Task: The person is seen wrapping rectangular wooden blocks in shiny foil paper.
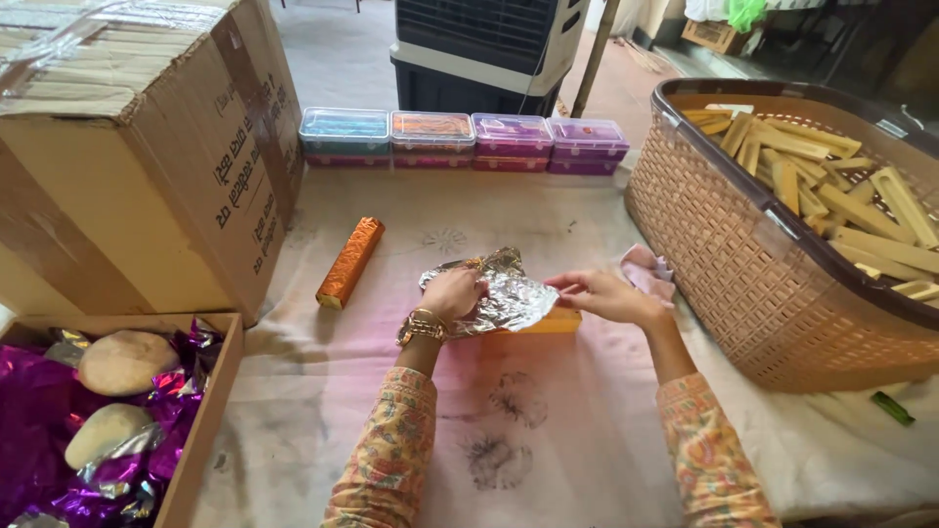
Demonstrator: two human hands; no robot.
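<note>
Left hand [452, 293]: fingers curled down onto a sheet of crumpled silver foil [499, 293], pinching its left part; gold bangles at the wrist. Right hand [608, 295]: fingers extended and close together, fingertips touching the right edge of the foil where it folds over a yellow-orange bar [553, 321]. Whether this hand grips or merely presses, I cannot tell.

Foil: shiny, wrinkled, partly wrapped over the bar, whose right end shows bare beneath it. Both lie on the white cloth [548, 430] near the middle of the table, the cloth marked with grey smudges.

Near left: open cardboard tray [201, 430] holding purple foil and two pale rounded lumps.

Mid left: one bar wrapped in orange foil [350, 262], lying apart from the hands. Beside the right hand: a pink cloth [648, 270].

Right: brown woven basket [743, 284] filled with pale wooden-looking sticks.

Far left: large cardboard box [147, 166]. Far centre: a row of four lidded plastic boxes [465, 140], blue, orange and two purple.
</note>
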